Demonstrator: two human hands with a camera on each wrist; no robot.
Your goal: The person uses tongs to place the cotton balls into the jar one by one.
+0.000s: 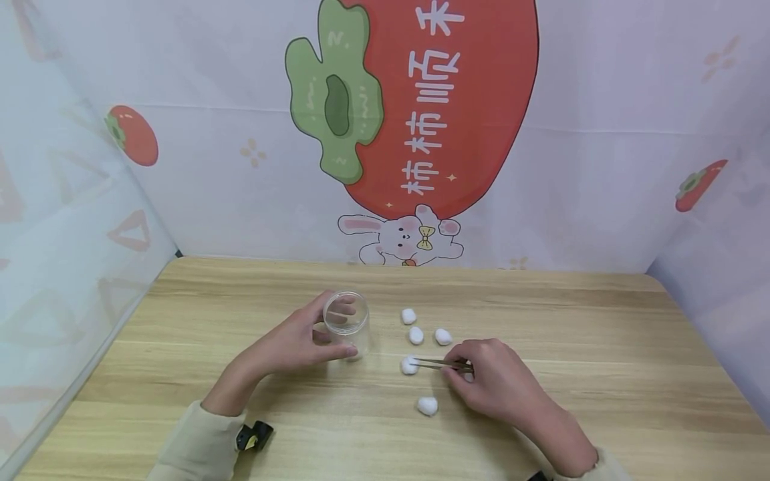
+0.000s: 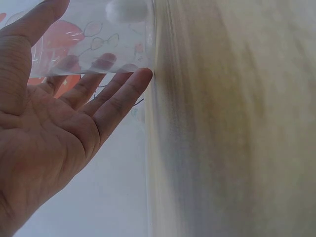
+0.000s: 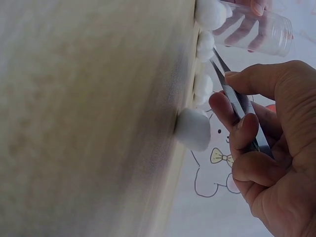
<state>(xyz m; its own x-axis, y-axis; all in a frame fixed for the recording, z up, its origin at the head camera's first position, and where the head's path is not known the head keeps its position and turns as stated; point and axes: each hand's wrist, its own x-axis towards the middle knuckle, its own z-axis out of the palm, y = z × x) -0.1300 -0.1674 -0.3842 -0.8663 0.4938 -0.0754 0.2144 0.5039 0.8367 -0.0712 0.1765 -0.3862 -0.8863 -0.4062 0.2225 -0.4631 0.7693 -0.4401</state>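
White balls (image 1: 428, 406) on wood-grain table (image 1: 607, 341); fruit-print cloth (image 1: 601, 180) behind.

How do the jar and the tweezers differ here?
The jar is clear and wide, while the tweezers are opaque and slender. The jar stands upright; the tweezers slant, tips at a cotton ball. The left hand holds the jar, the right hand the tweezers. Both are being held.
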